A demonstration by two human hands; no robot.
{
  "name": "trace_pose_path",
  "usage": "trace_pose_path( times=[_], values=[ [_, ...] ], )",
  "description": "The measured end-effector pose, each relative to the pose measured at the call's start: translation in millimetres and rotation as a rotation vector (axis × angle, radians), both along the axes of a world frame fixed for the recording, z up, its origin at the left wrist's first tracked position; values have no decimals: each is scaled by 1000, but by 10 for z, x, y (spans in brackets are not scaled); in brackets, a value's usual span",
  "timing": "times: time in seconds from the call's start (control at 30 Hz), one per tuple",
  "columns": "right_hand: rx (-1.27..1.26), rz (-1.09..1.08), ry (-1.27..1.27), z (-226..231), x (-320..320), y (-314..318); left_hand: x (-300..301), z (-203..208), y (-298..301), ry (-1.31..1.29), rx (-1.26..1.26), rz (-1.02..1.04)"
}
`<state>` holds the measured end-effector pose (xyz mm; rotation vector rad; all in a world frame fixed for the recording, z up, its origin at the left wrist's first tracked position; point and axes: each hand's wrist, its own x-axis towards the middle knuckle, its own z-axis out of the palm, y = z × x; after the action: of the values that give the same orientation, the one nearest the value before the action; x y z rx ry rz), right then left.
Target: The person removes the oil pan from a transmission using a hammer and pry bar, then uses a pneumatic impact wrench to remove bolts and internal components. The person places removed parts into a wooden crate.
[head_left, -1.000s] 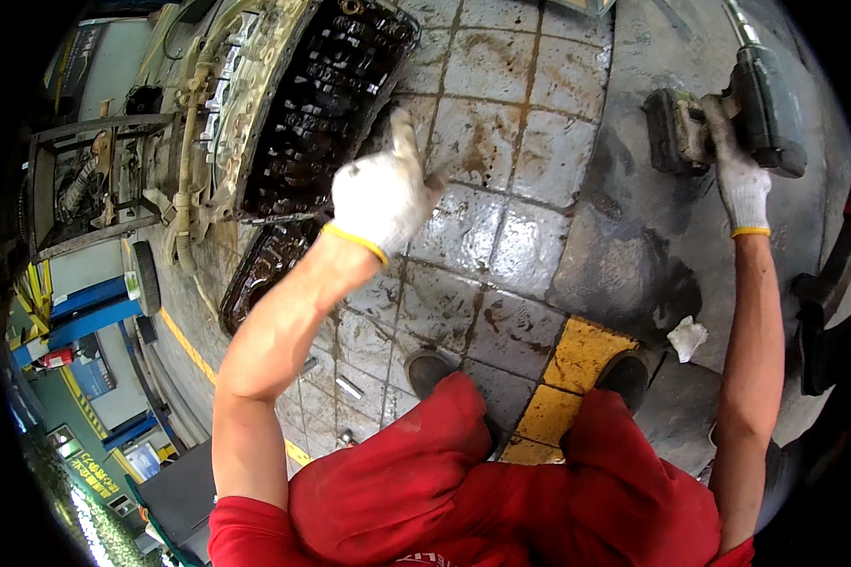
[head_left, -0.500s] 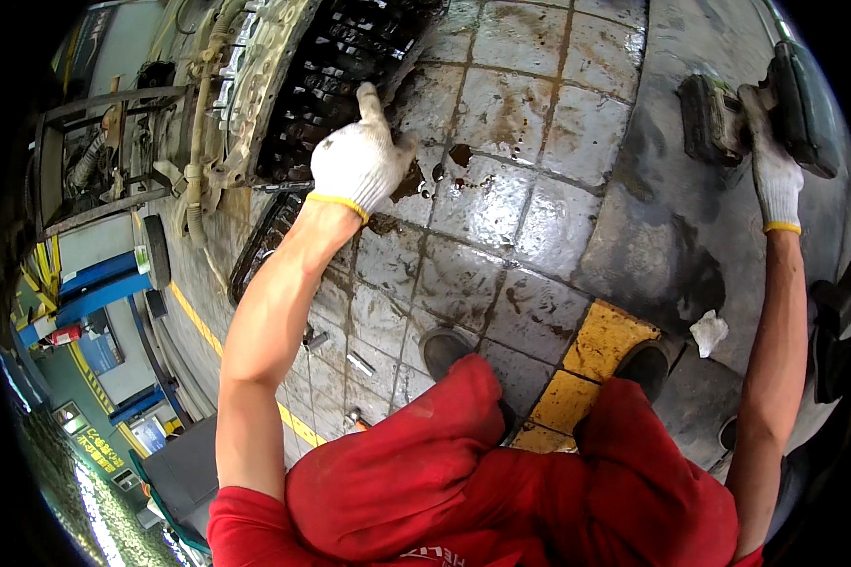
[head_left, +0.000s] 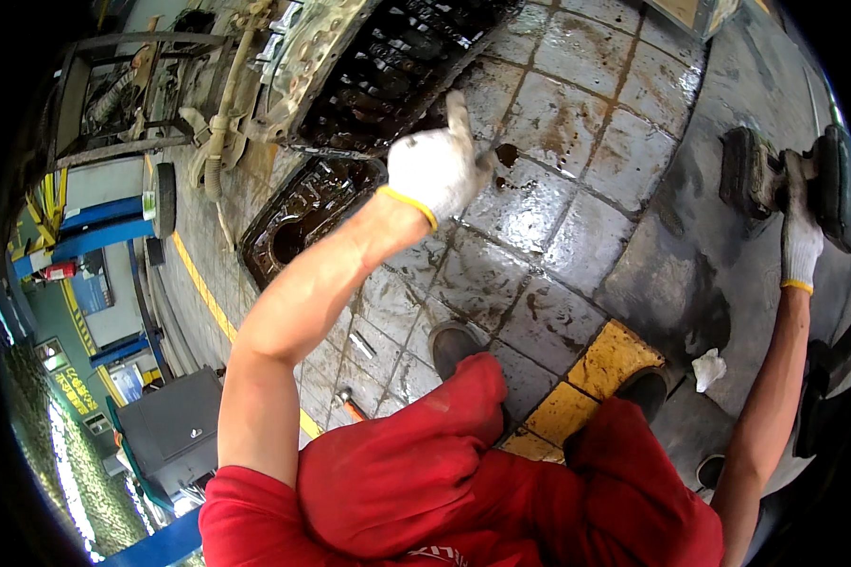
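My left hand [head_left: 435, 170], in a white knit glove with a yellow cuff, is at the near edge of an oily engine block [head_left: 402, 80]. One finger stretches forward and the thumb stands apart; the other fingers are mostly hidden. I cannot tell whether it touches the block. A blackened, oily pan-shaped part [head_left: 263, 236] lies below the block, partly behind my left forearm. Far to the right, my right hand [head_left: 801, 231], gloved alike, closes around the middle of a dark part with two black blocks [head_left: 752, 175], one on each side of the hand.
Oil stains the tiled floor [head_left: 539, 203]. Near my feet lie a metal cylinder [head_left: 361, 344] and an orange-handled tool [head_left: 354, 408]. A white rag [head_left: 708, 369] lies on the right. A metal frame [head_left: 123, 142] and a grey cabinet [head_left: 172, 427] stand at the left.
The view has shifted, so the block, floor and both hands sit lower or farther right. More of the pan-shaped part shows. Both hands keep about the same places beside their things.
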<state>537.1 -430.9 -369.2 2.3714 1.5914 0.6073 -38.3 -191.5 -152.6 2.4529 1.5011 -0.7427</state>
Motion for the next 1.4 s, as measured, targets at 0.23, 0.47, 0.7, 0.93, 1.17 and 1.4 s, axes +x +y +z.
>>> trace_pose_path(
  times=[0.23,0.47,0.7,0.93,1.17,1.4],
  values=[
    [135,54,342,313,-258,85,-620,-189,-460,-104,113,-130],
    [101,78,228,377,-249,-4,-919,-152,-524,-7,-4,120],
    [249,98,858,638,-462,142,-1639,-54,-821,25,-89,332],
    [652,-154,1362,957,-705,389,-2208,69,-224,-202,155,616],
    [491,-119,1161,980,-760,298,-2622,-767,781,-190,167,756],
    [496,-112,1116,855,-739,328,-2867,-990,1034,-41,119,773]
  ],
)
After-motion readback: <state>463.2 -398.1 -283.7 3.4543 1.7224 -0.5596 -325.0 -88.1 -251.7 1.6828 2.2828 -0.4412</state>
